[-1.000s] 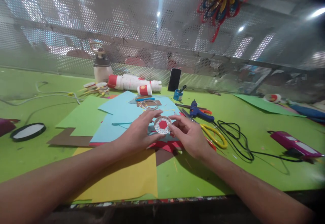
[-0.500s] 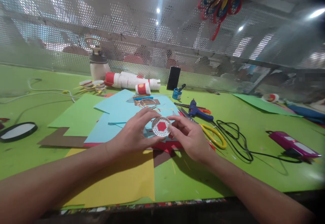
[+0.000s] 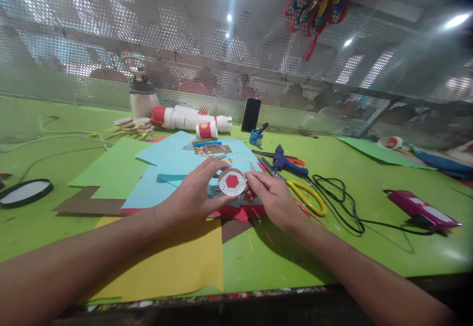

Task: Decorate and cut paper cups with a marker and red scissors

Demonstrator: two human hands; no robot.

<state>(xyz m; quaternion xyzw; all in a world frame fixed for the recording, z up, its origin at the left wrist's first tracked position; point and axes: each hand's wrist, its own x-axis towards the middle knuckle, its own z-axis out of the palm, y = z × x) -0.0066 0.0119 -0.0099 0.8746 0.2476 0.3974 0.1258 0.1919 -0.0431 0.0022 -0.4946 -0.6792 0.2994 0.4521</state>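
Note:
A small round white disc (image 3: 232,182) with a red hexagon and dark dots is held up above the coloured paper. My left hand (image 3: 195,188) grips its left side, with the thumb below and the fingers above. At the disc's right edge, my right hand (image 3: 271,195) has its thumb and forefinger pinched together; whether they hold the rim or something small there is unclear. Blue paper sheets (image 3: 168,153) lie behind the hands, and a yellow sheet (image 3: 177,262) is under my left forearm.
Scissors with yellow handles (image 3: 308,199) and a blue glue gun (image 3: 286,162) lie right of my hands. A black cable (image 3: 345,202) coils beyond them near a magenta device (image 3: 421,210). White cups (image 3: 185,118), a phone (image 3: 252,114) and a blue jar (image 3: 255,137) stand behind.
The thumb of my right hand has moved off the disc's face to beyond its right edge, and its fingers have drawn together. The view has shifted slightly.

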